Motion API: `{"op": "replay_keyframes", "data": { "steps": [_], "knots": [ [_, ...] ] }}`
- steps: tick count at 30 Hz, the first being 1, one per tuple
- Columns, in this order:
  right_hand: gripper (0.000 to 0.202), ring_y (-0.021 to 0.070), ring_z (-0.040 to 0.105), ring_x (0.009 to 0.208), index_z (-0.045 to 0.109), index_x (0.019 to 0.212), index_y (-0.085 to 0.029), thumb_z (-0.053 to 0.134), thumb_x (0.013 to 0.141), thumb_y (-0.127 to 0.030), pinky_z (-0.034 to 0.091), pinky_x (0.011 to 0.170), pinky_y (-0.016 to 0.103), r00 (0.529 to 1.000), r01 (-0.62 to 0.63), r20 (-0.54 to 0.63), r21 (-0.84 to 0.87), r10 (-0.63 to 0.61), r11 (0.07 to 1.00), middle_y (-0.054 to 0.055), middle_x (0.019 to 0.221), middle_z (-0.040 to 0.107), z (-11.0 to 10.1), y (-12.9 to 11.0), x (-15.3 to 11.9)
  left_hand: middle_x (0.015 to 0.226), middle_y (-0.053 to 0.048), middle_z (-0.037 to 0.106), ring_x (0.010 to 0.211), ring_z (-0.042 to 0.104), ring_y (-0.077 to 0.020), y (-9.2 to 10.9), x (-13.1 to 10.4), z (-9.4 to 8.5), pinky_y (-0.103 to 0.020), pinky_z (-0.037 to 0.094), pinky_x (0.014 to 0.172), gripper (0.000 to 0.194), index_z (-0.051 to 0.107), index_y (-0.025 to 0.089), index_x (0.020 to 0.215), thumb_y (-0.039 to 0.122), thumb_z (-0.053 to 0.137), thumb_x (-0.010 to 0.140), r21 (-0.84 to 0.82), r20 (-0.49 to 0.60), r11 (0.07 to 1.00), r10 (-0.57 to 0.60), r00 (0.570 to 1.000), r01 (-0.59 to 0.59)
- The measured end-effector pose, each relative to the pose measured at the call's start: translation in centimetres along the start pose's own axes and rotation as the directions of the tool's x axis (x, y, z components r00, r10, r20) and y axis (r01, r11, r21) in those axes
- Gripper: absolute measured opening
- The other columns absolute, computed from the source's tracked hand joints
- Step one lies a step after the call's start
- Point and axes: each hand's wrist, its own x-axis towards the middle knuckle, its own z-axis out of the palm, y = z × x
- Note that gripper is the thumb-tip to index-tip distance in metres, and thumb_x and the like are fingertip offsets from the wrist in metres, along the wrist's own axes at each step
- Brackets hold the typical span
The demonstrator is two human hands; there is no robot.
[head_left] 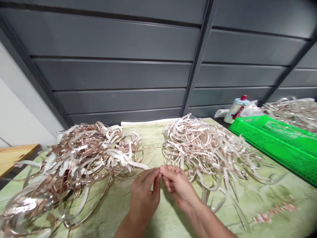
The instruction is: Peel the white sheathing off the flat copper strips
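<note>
My left hand [146, 191] and my right hand [178, 185] meet fingertip to fingertip above the near middle of the table. Thumbs and forefingers are pinched together on both, and whatever is between them is too small to make out. A white strip [138, 164] runs from the left pile up to my left hand; whether the fingers grip it is hidden. That tangled pile of shiny rose-gold and white strips [91, 148] spreads over the table's left side. A second pile of similar curled strips [200, 145] lies behind and right of my right hand.
A marbled green tabletop [111, 211] lies below. At the right edge is a green perforated plastic basket [277, 138], with a lidded cup [235, 110] behind it and more strips [294, 110] beyond. Grey wall panels [123, 76] rise behind the table. Wooden board [17, 157] at left.
</note>
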Motion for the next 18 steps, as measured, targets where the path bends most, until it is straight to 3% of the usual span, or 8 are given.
{"op": "replay_keyframes", "data": {
  "steps": [7,13,16,18],
  "knots": [
    [0.043,0.0016,0.015,0.041,0.050,0.058,-0.015,0.087,0.061,-0.037,0.007,0.038,0.017,0.999,-0.052,0.009,0.172,0.051,0.984,-0.012,0.044,0.032,0.7,0.3,-0.2,0.089,-0.007,0.076,0.080,0.070,-0.0198,0.5,-0.1,-0.3,-0.028,0.052,0.076,0.025,0.074,0.023,0.100,0.010,0.061,0.082,-0.123,-0.048,0.990,-0.073,0.996,0.067],
    [0.042,0.0010,0.013,0.044,0.050,0.065,-0.015,0.090,0.061,-0.029,0.007,0.037,0.013,0.982,-0.185,0.094,0.283,0.165,0.941,-0.012,0.049,0.029,0.6,-0.7,-0.9,0.080,-0.004,0.073,0.073,0.066,-0.0184,0.7,0.2,-0.5,-0.026,0.049,0.069,0.012,0.073,0.023,0.084,0.019,0.062,0.084,-0.218,-0.008,0.947,-0.242,0.970,0.235],
    [0.043,0.0009,0.012,0.044,0.048,0.065,-0.016,0.090,0.061,-0.025,0.008,0.037,0.012,0.962,-0.254,0.182,0.322,0.204,0.912,-0.013,0.050,0.026,0.5,-1.5,-1.2,0.071,-0.002,0.070,0.065,0.061,-0.0166,0.6,0.3,-0.5,-0.026,0.045,0.062,0.017,0.071,0.020,0.077,0.028,0.060,0.087,-0.318,0.017,0.876,-0.378,0.926,0.364],
    [0.045,0.0012,0.013,0.045,0.045,0.064,-0.017,0.089,0.062,-0.024,0.009,0.038,0.012,0.953,-0.265,0.234,0.342,0.191,0.901,-0.012,0.051,0.025,0.4,-1.9,-1.4,0.066,-0.002,0.067,0.062,0.058,-0.0158,0.5,0.5,-0.5,-0.025,0.044,0.060,0.024,0.070,0.019,0.073,0.035,0.059,0.088,-0.423,0.051,0.775,-0.497,0.867,0.469]
  ]
}}
